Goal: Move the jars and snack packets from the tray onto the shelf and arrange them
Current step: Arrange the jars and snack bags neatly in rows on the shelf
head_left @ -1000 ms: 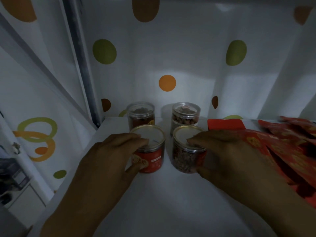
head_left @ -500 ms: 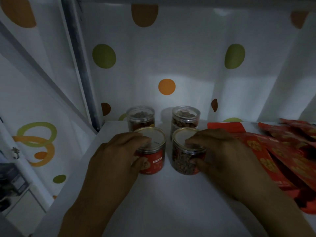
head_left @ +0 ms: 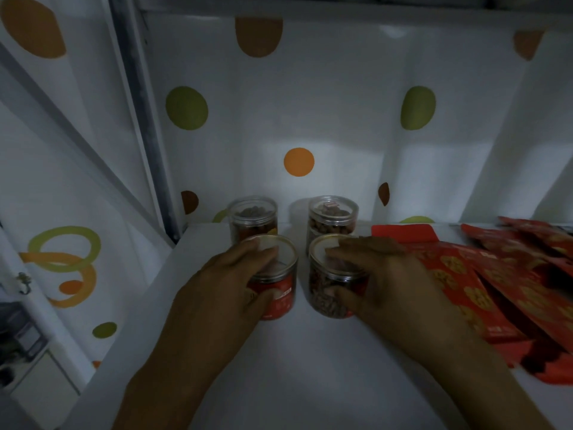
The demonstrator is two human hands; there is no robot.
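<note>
1. Together, our left hand [head_left: 223, 290] gripped the red-labelled jar [head_left: 276, 283] on the white shelf [head_left: 310, 373], fingers [head_left: 260, 251] curled over its gold-rimmed lid.
2. Our right hand [head_left: 387, 283] clasped the clear jar [head_left: 328, 290] just beside it, thumb against its wall.
3. Two more jars, the back-left jar [head_left: 252, 218] and the back-right jar [head_left: 331, 217], stood close behind.
4. Red snack packets [head_left: 483, 283] lay overlapping to the right.
5. Labels carried pale printing, too blurred for us to read.
</note>
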